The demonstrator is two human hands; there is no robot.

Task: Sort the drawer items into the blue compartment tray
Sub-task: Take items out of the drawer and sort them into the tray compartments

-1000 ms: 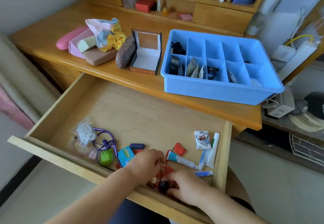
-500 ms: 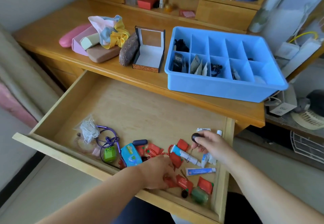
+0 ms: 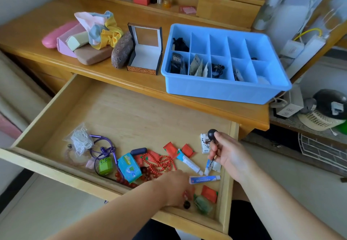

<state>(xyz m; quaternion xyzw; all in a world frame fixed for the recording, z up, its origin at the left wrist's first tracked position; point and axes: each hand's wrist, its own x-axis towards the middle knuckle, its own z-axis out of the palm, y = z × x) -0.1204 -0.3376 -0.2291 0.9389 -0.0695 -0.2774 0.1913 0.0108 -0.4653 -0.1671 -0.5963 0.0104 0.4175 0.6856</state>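
The right hand [image 3: 228,155] is lifted above the drawer's [image 3: 131,112] right side, pinching a black round charm [image 3: 212,133] between thumb and fingers, its thin tail hanging down past the palm. The left hand [image 3: 173,189] reaches low at the drawer's front edge, fingers curled down among the red beads [image 3: 159,161]; whether it grips anything I cannot tell. Red packets [image 3: 170,148], 3 small tubes [image 3: 188,161] and a green case [image 3: 105,165] lie nearby. The blue tray [image 3: 221,89] sits on the desk [image 3: 28,40] behind, several compartments already holding items.
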